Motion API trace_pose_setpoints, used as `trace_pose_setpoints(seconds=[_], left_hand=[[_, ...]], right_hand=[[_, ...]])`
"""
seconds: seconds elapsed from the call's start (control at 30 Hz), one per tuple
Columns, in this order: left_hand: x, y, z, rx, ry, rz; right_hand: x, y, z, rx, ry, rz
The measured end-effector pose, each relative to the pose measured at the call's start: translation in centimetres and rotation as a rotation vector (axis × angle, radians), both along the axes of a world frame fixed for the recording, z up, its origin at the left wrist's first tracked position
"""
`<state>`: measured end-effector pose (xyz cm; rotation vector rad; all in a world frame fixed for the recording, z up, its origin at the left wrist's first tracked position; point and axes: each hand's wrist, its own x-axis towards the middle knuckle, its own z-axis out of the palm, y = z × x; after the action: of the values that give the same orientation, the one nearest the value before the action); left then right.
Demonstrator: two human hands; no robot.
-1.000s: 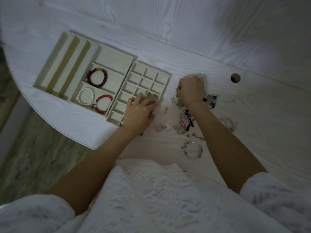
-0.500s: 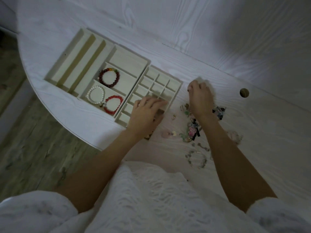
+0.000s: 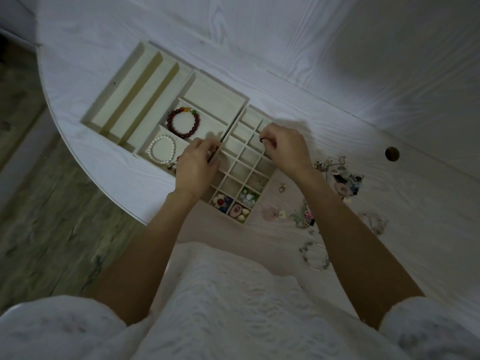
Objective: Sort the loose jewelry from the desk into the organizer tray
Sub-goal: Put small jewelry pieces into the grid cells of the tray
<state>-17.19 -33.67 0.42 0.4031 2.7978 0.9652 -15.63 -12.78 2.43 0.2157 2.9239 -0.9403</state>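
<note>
Both hands are hovering over the tray [image 3: 241,101], the right hand [image 3: 284,149] pinching a small dark piece, the left hand [image 3: 197,165] curled with its hold unclear, while 3 near cells and 2 bracelets are sitting filled and loose jewelry [image 3: 342,178] is waiting right.

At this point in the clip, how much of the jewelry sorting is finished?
Partly done. The dark red bead bracelet and white pearl bracelet lie in the cream organizer tray, and three small grid cells near the person hold charms. In hand: the right hand pinches a small dark piece over the grid; the left hand is at the divider. Left: the loose jewelry pile on the desk.
</note>
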Motion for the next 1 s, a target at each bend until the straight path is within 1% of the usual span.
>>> trace_pose_setpoints(seconds=[0.1,0.17,0.23,0.33,0.53,0.7,0.9,1.0], left_hand=[[-0.1,0.0,-0.3,0.0,0.008,0.006],[-0.1,-0.1,-0.5,0.002,0.017,0.015],[-0.1,-0.1,-0.5,0.013,0.023,0.016],[-0.1,-0.2,-0.5,0.034,0.026,0.012],[-0.1,-0.2,-0.4,0.028,0.008,0.017],[-0.2,-0.2,-0.5,0.017,0.0,0.013],[-0.2,-0.2,-0.5,0.021,-0.011,0.014],[-0.2,-0.3,-0.6,0.026,-0.004,0.007]], right_hand=[[0.4,1.4,-0.3,0.079,0.054,-0.075],[0.7,2.2,-0.4,0.098,0.062,-0.088],[0.6,2.4,-0.2,0.111,0.03,-0.092],[0.3,2.1,0.0,0.183,-0.017,-0.107],[1.0,3.0,-0.2,0.29,0.064,-0.182],[0.3,2.9,-0.9,0.339,-0.014,-0.157],[-0.7,2.4,-1.2,0.299,-0.045,-0.166],[-0.5,2.4,-1.4,0.398,-0.004,-0.134]])
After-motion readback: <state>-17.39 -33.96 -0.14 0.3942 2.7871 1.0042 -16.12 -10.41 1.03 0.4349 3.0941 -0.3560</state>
